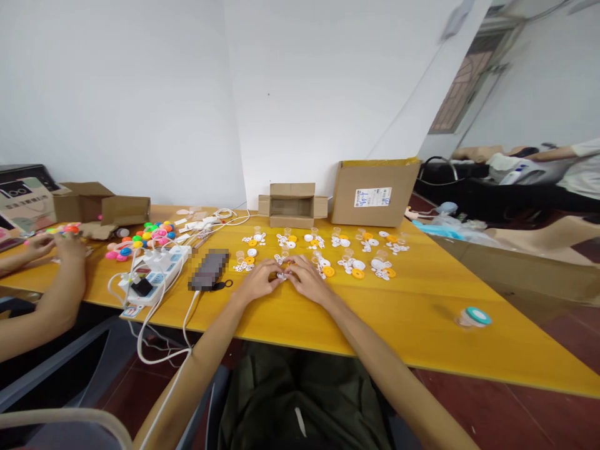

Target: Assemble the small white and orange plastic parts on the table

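Observation:
My left hand (257, 279) and my right hand (307, 279) meet over the middle of the table, fingers closed in a pinch. Between their fingertips is a small white piece (281, 275), its exact kind too small to make out. Around and beyond my hands lie several little groups of parts. Each has a clear plastic cup (347, 253), a white disc (358, 265), an orange ring-like disc (329, 272) and white pieces with dark spots or holes (244, 266). My fingers partly hide the group right behind them.
A clear jar with a teal lid (478, 315) lies at the right. Left are a dark phone-like device (210, 270), a power strip (162, 275) with cables and colourful balls (152, 234). Cardboard boxes (370, 194) line the wall. Another person's arms (65, 281) are far left.

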A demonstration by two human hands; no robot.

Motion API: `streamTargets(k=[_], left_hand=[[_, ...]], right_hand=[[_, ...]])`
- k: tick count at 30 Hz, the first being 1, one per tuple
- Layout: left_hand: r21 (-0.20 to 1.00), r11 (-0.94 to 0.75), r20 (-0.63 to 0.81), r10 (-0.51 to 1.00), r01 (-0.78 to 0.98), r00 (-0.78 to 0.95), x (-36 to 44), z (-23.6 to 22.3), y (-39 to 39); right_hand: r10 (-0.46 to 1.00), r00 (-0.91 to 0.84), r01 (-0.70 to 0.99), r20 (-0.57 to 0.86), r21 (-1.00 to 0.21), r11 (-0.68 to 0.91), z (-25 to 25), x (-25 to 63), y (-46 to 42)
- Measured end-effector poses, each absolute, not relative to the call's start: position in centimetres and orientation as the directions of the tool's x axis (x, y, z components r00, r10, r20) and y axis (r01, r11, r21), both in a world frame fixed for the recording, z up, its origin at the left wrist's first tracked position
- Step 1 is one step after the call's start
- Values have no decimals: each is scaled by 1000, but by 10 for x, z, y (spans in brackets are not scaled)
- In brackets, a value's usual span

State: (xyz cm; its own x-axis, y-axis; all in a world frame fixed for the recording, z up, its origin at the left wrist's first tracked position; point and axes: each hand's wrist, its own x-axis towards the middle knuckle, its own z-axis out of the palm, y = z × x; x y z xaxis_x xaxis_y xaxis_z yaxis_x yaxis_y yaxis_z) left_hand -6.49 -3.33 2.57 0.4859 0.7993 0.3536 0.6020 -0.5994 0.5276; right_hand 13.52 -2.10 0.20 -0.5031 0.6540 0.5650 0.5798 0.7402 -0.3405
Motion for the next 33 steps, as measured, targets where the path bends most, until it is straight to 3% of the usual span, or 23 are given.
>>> streamTargets(k=[9, 22, 29, 33], left_hand=[[618, -570, 366, 818, 542, 444, -65, 20, -27], [823, -395, 214, 881, 407, 423, -69, 20, -18], [784, -407, 302, 910, 469, 285, -69, 20, -13], [705, -435, 372, 899, 560, 230, -67, 17, -11]], right_hand=[[609, -540, 504, 581, -356, 786, 3, 136, -20], [599, -534, 501, 597, -348, 792, 2, 136, -19], [603, -517, 513, 608, -344, 787, 0, 134, -19], [681, -371, 607, 631, -390, 692, -4, 136, -15]])
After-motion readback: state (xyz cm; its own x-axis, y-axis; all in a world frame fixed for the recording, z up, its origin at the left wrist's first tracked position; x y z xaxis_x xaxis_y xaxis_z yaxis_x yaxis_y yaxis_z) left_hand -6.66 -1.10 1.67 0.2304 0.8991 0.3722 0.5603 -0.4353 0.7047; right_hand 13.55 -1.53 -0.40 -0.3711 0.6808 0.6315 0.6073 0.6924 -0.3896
